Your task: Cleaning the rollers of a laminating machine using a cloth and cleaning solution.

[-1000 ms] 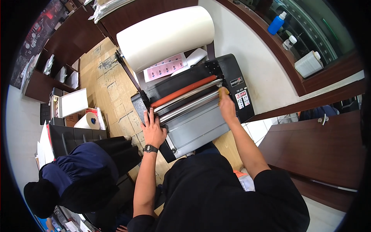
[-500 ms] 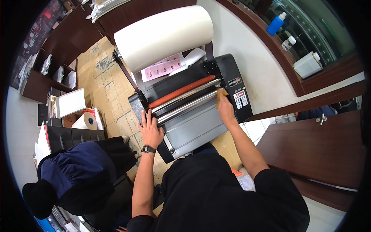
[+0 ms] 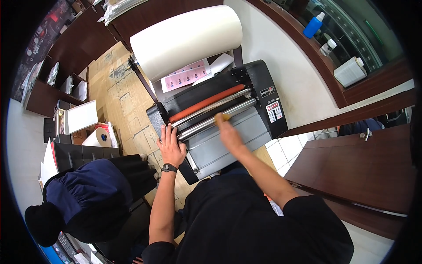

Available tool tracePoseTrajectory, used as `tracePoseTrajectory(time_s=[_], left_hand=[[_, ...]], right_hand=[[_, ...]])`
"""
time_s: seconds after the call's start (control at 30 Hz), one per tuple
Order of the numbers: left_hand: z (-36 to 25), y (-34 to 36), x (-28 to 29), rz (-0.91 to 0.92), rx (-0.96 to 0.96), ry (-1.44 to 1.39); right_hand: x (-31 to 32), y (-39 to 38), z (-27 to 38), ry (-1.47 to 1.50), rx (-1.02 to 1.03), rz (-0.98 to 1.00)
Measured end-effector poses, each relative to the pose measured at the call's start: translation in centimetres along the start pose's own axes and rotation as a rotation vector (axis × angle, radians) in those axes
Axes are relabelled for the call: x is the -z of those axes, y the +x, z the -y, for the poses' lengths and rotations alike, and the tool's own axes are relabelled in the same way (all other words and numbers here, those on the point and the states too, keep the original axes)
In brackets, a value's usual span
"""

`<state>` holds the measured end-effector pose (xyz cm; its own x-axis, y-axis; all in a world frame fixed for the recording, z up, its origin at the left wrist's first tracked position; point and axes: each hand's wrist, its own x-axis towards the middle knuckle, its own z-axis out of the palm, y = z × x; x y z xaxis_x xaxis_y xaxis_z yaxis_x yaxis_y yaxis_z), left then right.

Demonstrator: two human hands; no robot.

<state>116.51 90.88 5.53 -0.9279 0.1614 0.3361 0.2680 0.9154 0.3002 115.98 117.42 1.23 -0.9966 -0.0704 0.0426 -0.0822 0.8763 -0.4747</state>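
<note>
In front of me stands a black and grey roll laminator (image 3: 237, 136) with a control panel at its right end. A red roller (image 3: 206, 104) and shiny metal rollers (image 3: 238, 107) run across it. My left hand (image 3: 171, 146) lies flat with fingers stretched on the laminator's left end, a watch on its wrist. My right hand (image 3: 228, 134) is closed on a yellow cloth (image 3: 223, 117), which is against the front metal roller near its middle; motion smears it a little. A large white film roll (image 3: 187, 42) hangs above the machine, over a pink printed sheet (image 3: 188, 78).
A person in dark clothes (image 3: 88, 193) is at the lower left. A brown wooden door (image 3: 356, 163) stands at the right. On the window ledge are a blue spray bottle (image 3: 314, 26), a small clear bottle (image 3: 328, 47) and a white container (image 3: 350, 72). Drawers (image 3: 79, 154) stand at the left.
My right hand has slid left along the front metal roller with the yellow cloth, from the right end to about the middle. My left hand has stayed in place.
</note>
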Motion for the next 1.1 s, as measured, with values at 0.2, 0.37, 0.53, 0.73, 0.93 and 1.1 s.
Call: tracePoseTrajectory(time_s=[0.2, 0.37, 0.53, 0.73, 0.93, 1.1], left_hand=[[0.5, -0.5, 0.1, -0.013, -0.018, -0.090], [0.6, -0.5, 0.0, 0.011, 0.009, -0.055], [0.7, -0.6, -0.3, -0.017, 0.001, -0.032], [0.6, -0.5, -0.7, -0.079, 0.045, -0.114], [1.0, -0.8, -0.8, -0.072, 0.064, -0.095], [1.3, -0.8, -0.9, -0.082, 0.067, -0.129]], right_hand=[[-5.8, -1.6, 10.5, 0.151, 0.397, -0.018], [-2.2, 0.2, 4.4, 0.070, 0.253, -0.052], [5.6, 2.7, -8.0, -0.106, -0.192, -0.275], [3.0, 2.6, -4.6, 0.038, -0.126, -0.256], [-4.4, -0.3, 9.3, 0.119, 0.224, 0.066], [-3.9, 0.6, 10.6, 0.118, 0.356, 0.070]])
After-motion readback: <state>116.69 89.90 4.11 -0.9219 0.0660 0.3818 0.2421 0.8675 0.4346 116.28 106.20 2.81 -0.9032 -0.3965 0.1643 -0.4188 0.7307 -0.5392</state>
